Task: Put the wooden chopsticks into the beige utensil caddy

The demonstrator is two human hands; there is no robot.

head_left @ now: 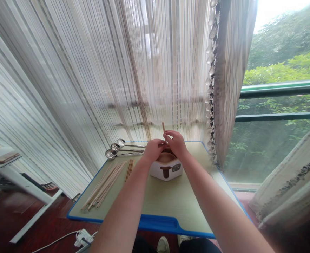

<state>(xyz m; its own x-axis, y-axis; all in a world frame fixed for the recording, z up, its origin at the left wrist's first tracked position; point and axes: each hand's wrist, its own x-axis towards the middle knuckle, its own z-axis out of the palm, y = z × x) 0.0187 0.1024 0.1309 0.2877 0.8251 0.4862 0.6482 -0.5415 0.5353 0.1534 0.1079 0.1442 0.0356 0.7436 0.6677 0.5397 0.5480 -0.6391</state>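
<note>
Though slightly aslant, stick point(163, 128) near-upright.

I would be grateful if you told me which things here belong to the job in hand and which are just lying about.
In the job:
slim stick in the right hand
white container by the left hand
probably the dark sticks, pale sticks and metal ladles, left of the container

Apparently just lying about:
white power strip, low down
flat wooden piece, far left
</note>
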